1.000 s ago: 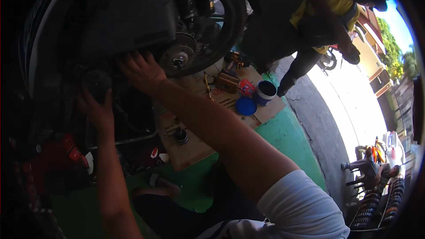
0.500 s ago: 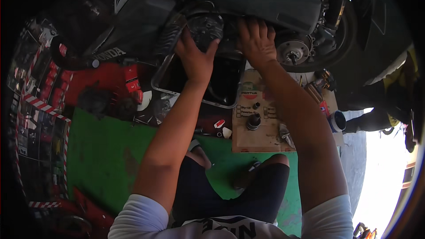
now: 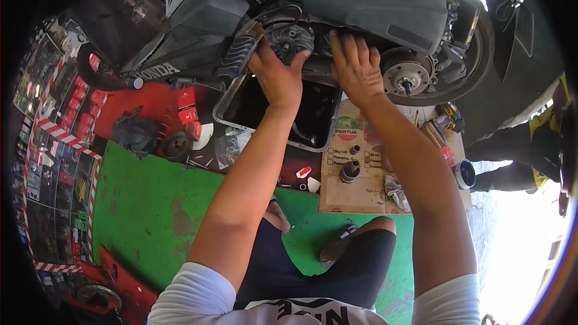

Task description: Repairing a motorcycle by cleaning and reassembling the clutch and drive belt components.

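Finned grey metal disc [image 3: 289,38] sits exposed just beside the dark-grey plastic cover [image 3: 367,3]; we judge uncovering done, remainder unshown. Bare left hand [image 3: 279,78] spans the disc's lower edge, bare right hand [image 3: 359,73] the cover's; we cannot confirm either grip.

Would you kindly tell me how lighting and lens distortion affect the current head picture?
Head view: the sunlit ground at lower right is blown out to white; head view: the pan is dark inside, hiding detail; head view: corners go black, and striped tape bows near the left rim; head view: both hands, left hand and right hand, look reasonably clear.
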Tool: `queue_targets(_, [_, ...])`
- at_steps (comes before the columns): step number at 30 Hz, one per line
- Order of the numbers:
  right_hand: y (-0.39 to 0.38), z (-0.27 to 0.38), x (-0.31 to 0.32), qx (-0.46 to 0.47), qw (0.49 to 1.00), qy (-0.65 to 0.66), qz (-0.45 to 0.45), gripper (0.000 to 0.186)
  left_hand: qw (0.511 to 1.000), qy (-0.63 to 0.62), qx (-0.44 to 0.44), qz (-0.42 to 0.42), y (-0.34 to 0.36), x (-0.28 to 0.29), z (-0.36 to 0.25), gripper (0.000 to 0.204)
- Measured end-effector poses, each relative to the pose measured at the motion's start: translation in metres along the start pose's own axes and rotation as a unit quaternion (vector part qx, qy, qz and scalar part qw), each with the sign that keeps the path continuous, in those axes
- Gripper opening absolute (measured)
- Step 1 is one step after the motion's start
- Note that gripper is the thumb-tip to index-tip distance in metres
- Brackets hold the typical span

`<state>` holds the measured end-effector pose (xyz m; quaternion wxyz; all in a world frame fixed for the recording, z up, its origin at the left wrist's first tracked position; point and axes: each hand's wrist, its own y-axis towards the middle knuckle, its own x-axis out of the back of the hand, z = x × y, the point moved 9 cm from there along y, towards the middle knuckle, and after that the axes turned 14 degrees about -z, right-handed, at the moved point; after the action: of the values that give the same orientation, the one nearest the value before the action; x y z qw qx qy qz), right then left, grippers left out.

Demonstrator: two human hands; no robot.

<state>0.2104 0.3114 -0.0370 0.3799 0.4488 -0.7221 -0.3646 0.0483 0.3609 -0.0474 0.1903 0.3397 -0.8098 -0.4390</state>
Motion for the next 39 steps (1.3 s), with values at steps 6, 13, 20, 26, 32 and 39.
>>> queue_targets(6, [0.008,-0.010,0.008,-0.010,0.998,0.043,-0.033,0.079,1.000,-0.007,0.020,-0.001,-0.004,-0.002,0.000,0.083])
queue_targets(13, [0.006,-0.006,0.002,-0.001,0.999,0.029,-0.028,0.079,0.999,-0.040,-0.030,-0.020,-0.009,0.007,-0.005,0.082])
queue_targets(20, [-0.002,-0.004,-0.003,0.015,0.999,0.026,-0.032,0.078,0.957,0.054,-0.279,0.060,-0.039,-0.001,-0.038,0.072])
queue_targets(26, [0.006,-0.007,0.008,0.002,0.997,0.027,-0.068,0.079,0.922,0.123,-0.365,0.032,-0.019,-0.015,-0.071,0.066])
queue_targets(32, [0.005,-0.005,0.007,-0.010,0.998,0.023,-0.055,0.081,0.890,0.119,-0.437,0.050,-0.023,-0.030,-0.062,0.072])
queue_targets(39, [0.009,-0.007,0.007,-0.007,0.998,0.019,-0.061,0.081,0.857,0.148,-0.490,0.049,-0.021,-0.037,-0.067,0.085])
